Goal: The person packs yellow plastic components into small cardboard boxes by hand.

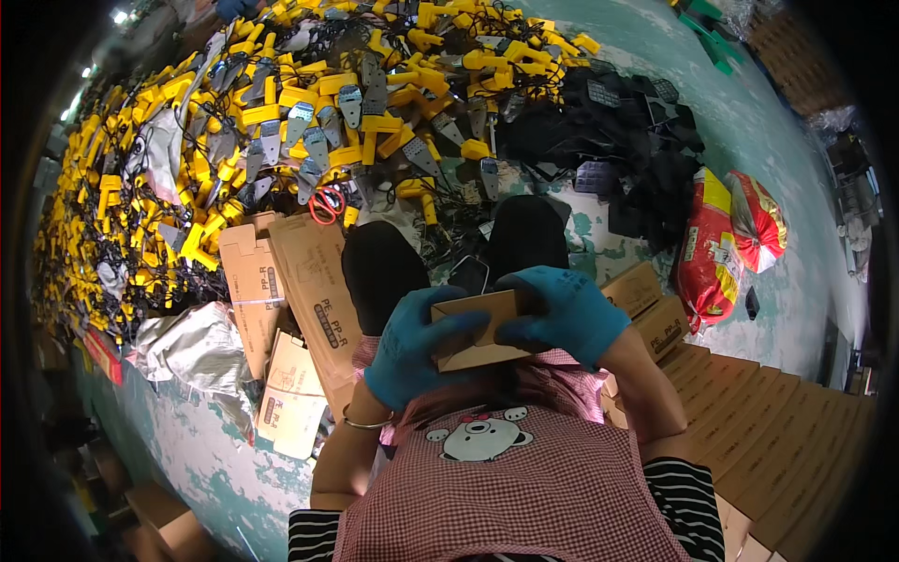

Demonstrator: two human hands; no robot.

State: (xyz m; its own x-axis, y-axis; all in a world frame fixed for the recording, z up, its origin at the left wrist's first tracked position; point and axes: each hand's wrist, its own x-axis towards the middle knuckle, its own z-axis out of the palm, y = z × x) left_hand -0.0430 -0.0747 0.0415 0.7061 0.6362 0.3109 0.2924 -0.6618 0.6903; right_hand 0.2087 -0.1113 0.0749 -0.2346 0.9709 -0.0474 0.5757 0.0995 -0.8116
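Observation:
A small brown cardboard box (479, 357) is held over my lap between both hands, one end facing up. My left hand (408, 345), in a blue glove, grips its left side with the thumb laid across it. On the other side, my right hand (567, 317), gloved in the same blue, has its fingers round the right edge. Whether anything lies inside the box cannot be made out. Just beyond the hands, between my knees, a dark phone-like object (468, 274) is partly visible.
A large heap of yellow-handled tools with grey metal plates and black cords (309, 122) spreads ahead and left. Black pieces (599, 131) lie ahead right, beside red and yellow sacks (709, 258). Flattened cartons (314, 281) lean at left; rows of boxes (749, 412) stand at right.

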